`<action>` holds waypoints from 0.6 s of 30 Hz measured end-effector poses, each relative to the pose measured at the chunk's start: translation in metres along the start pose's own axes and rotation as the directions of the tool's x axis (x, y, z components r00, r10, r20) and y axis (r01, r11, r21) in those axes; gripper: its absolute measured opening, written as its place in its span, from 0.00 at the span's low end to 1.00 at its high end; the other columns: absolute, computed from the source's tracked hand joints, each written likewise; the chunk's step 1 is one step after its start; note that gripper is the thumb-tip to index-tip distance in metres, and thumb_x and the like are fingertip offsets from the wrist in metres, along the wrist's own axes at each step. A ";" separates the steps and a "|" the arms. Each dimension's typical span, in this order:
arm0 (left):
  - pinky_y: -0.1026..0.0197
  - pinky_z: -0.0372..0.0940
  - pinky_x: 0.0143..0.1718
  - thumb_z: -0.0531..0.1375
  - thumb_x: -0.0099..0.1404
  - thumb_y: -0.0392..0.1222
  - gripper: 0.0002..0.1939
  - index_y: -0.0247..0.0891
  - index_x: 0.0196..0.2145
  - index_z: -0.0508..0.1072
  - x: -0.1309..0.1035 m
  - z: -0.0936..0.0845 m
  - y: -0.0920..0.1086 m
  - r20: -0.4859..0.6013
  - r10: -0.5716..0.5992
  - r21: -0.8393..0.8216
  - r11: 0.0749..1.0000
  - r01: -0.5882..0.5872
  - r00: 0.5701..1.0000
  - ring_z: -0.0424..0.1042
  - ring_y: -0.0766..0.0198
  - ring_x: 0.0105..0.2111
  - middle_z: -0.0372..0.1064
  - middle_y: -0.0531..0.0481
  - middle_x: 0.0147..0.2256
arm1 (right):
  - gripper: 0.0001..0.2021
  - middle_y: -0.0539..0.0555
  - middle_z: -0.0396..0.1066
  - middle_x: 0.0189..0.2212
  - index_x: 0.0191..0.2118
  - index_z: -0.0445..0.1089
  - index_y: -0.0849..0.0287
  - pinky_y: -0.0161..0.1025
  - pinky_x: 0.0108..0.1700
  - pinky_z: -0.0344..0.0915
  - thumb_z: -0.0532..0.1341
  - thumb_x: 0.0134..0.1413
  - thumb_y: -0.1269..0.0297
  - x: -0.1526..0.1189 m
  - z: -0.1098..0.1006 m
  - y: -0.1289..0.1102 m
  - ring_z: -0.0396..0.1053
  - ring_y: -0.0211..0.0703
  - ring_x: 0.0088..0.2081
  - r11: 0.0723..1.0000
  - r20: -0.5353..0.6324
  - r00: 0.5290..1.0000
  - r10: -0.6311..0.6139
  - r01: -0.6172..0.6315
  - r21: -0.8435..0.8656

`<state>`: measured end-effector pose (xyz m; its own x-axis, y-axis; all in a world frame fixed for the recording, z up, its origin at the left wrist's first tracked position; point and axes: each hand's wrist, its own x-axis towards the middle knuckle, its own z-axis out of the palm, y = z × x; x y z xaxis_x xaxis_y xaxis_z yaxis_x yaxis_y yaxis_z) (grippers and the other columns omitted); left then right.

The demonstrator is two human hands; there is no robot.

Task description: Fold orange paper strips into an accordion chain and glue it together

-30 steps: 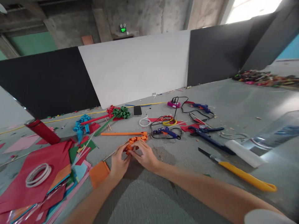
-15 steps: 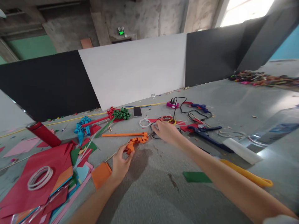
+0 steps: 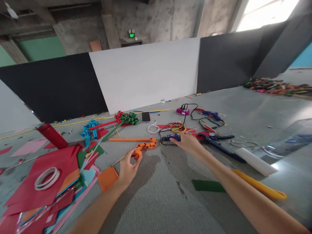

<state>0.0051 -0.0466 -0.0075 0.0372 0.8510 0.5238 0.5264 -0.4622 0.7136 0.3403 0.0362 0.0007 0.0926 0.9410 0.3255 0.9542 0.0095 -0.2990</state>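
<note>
My left hand [image 3: 128, 167] pinches one end of a folded orange paper strip [image 3: 146, 145], with thumb and fingers curled round its rolled tip. The strip's other end meets an orange paper-wrapped stick [image 3: 129, 139] on the floor. My right hand [image 3: 188, 142] is closed at the rear of a dark blue glue gun [image 3: 168, 137], its thumb along the near side. The far fingers are partly hidden. The gun's nose points left towards the orange strip, and a black cord loops around it.
Left lie red paper sheets [image 3: 26, 185], tape rolls [image 3: 46, 178], orange paper [image 3: 107, 178] and a red flask [image 3: 52, 136]. Paper flowers [image 3: 130, 118] and a phone [image 3: 146, 117] lie farther back. Right are dark blue pliers [image 3: 221, 148], a power strip [image 3: 182, 111] and a white roll [image 3: 255, 161].
My right hand has shifted right, so the glue gun it covered before now shows. My left hand still holds the orange strip. The whole view has moved slightly.
</note>
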 end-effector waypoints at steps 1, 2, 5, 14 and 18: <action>0.57 0.69 0.47 0.61 0.65 0.49 0.18 0.41 0.50 0.72 0.000 0.000 0.000 0.002 0.001 0.000 1.000 -0.001 1.000 0.76 0.58 0.42 0.75 0.45 0.42 | 0.23 0.67 0.74 0.37 0.37 0.73 0.63 0.48 0.43 0.65 0.59 0.56 0.44 -0.001 0.001 -0.004 0.73 0.59 0.40 0.999 0.036 0.999 -0.025 0.026 -0.026; 0.57 0.69 0.47 0.61 0.66 0.49 0.18 0.41 0.50 0.71 0.000 0.000 0.000 0.004 0.001 0.001 1.000 -0.001 1.000 0.75 0.59 0.41 0.75 0.45 0.42 | 0.22 0.67 0.74 0.38 0.37 0.72 0.64 0.47 0.42 0.65 0.59 0.57 0.45 -0.003 0.002 -0.007 0.73 0.58 0.40 0.998 0.064 0.997 -0.040 0.043 -0.042; 0.57 0.68 0.46 0.61 0.66 0.49 0.17 0.41 0.50 0.71 0.000 0.000 0.001 0.012 -0.001 0.005 1.000 0.001 1.000 0.75 0.59 0.41 0.75 0.46 0.42 | 0.19 0.68 0.73 0.39 0.40 0.72 0.65 0.46 0.42 0.65 0.57 0.60 0.51 -0.006 0.002 -0.011 0.73 0.57 0.40 0.999 0.079 0.996 -0.031 0.034 -0.030; 0.57 0.68 0.46 0.61 0.66 0.49 0.17 0.41 0.49 0.71 0.001 0.000 0.000 0.018 -0.001 0.001 1.000 0.001 1.000 0.75 0.59 0.41 0.75 0.46 0.42 | 0.16 0.65 0.71 0.41 0.43 0.67 0.62 0.43 0.42 0.64 0.56 0.61 0.53 -0.010 -0.020 -0.022 0.70 0.55 0.41 0.977 -0.233 0.972 -0.021 0.070 0.204; 0.57 0.68 0.46 0.61 0.66 0.49 0.17 0.40 0.50 0.71 0.001 -0.001 0.000 0.024 0.001 -0.007 1.000 -0.001 1.000 0.75 0.59 0.41 0.75 0.45 0.41 | 0.13 0.56 0.71 0.29 0.38 0.64 0.57 0.39 0.34 0.60 0.55 0.60 0.51 -0.023 -0.030 -0.044 0.69 0.48 0.31 0.935 -0.206 0.975 -0.087 0.151 0.321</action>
<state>0.0049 -0.0461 -0.0063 0.0577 0.8563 0.5132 0.5203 -0.4645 0.7166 0.3052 0.0038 0.0336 0.0660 0.8466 0.5281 0.8148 0.2598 -0.5183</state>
